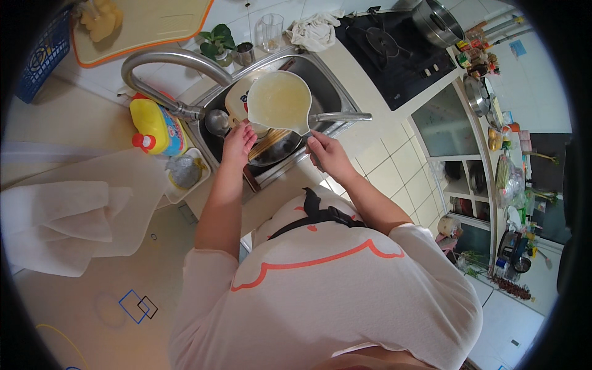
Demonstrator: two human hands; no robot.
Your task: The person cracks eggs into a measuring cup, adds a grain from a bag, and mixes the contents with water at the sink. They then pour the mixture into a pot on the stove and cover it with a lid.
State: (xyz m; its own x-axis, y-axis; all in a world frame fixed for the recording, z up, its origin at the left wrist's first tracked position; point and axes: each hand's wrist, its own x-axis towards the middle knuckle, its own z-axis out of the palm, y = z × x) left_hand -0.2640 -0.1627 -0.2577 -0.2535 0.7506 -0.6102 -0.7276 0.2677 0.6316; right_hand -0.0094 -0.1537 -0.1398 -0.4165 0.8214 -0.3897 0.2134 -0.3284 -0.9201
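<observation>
Above a steel sink (333, 88), a round pale pan (280, 99) with a pouring lip is held up, with cloudy yellowish liquid in it. My right hand (326, 155) is closed around its handle at the lower right. At the pan's lower left edge, the fingers of my left hand (239, 142) are curled against or just beside the rim; whether they grip it cannot be told. Below the pan, partly hidden, lie a steel ladle (217, 122), wooden chopsticks (273, 145), a dark pan (289, 148) and a cream board (235, 98) with printing. Another metal handle (344, 117) crosses the sink's right side.
A curved steel faucet (173, 54) arches over the sink's left. Beside it stand a yellow detergent jug (155, 125) and a white tray (203, 178) holding a scrubber. Behind are a potted plant (219, 41), a glass (270, 32) and a cloth (317, 32). A gas stove (388, 55) lies right.
</observation>
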